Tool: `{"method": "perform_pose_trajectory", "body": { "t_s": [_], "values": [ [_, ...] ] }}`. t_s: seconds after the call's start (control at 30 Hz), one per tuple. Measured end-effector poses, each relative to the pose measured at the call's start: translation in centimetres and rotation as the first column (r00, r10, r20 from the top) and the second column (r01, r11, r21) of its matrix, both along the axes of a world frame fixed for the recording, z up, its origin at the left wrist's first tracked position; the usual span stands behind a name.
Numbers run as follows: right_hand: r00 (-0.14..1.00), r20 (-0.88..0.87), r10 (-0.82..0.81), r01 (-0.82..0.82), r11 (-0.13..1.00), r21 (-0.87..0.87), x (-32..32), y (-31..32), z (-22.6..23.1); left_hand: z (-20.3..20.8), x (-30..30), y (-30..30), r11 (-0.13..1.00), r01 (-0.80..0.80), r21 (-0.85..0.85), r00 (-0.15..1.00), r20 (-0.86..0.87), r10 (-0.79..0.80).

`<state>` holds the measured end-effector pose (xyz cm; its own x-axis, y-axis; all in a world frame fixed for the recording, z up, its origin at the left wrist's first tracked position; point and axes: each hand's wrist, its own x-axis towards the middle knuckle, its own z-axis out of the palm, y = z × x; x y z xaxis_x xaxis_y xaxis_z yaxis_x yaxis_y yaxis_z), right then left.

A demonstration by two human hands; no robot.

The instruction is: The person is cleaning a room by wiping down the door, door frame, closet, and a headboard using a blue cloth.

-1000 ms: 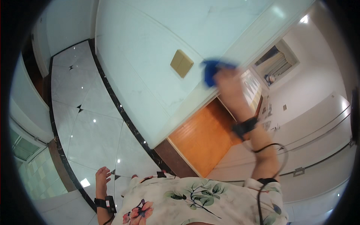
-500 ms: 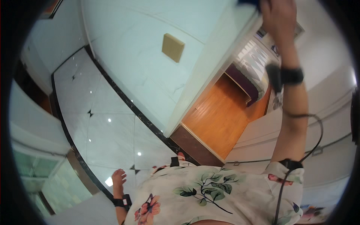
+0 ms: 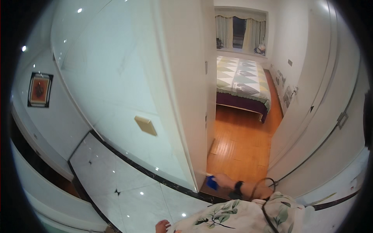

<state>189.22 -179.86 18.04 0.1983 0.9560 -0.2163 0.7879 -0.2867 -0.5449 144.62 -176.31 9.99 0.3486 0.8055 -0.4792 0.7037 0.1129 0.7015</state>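
My right hand [image 3: 223, 180] is closed on a small blue cloth [image 3: 211, 183], held low in front of the doorway near the foot of the door frame [image 3: 176, 97]. Motion blurs the fingers a little. A dark band with a cable circles that wrist. At the lower edge, my left hand [image 3: 163, 226] hangs over the tiled floor with loosely bent fingers, and nothing shows in it. Most of the left forearm is out of the picture.
Beyond the doorway stand a bed [image 3: 243, 79] and a curtained window [image 3: 241, 31] over a wood floor [image 3: 233, 147]. A white door [image 3: 330, 128] is at the right. On the pale wall sits a beige switch plate [image 3: 145, 126]; a framed picture [image 3: 40, 89] hangs far left.
My right hand has come down from high on the door frame to waist height with the blue cloth. The view has tilted up, showing more of the bedroom. My left hand sits lower in the picture.
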Motion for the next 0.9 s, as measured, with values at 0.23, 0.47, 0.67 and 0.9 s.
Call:
{"method": "perform_pose_trajectory", "body": {
  "t_s": [0.23,0.47,0.67,0.9],
  "values": [
    [0.055,-0.914,-0.403,0.533,0.785,-0.315,10.9,-7.2,-2.1,0.3,6.8,2.7,0.985,-0.023,-0.172,0.991,0.125,0.045],
    [0.494,-0.869,0.014,0.221,0.965,0.14,13.8,-4.4,5.2,15.0,32.4,5.1,0.736,0.427,-0.526,0.668,0.732,0.135],
    [0.264,-0.964,-0.026,0.251,0.967,0.042,16.7,-3.0,5.9,16.6,45.2,5.7,0.717,0.37,-0.59,0.776,0.621,0.112],
    [0.382,-0.922,-0.056,0.24,0.97,0.04,25.1,0.1,6.9,18.7,53.7,9.6,0.727,0.608,-0.32,0.711,0.626,-0.319]
  ]
}}
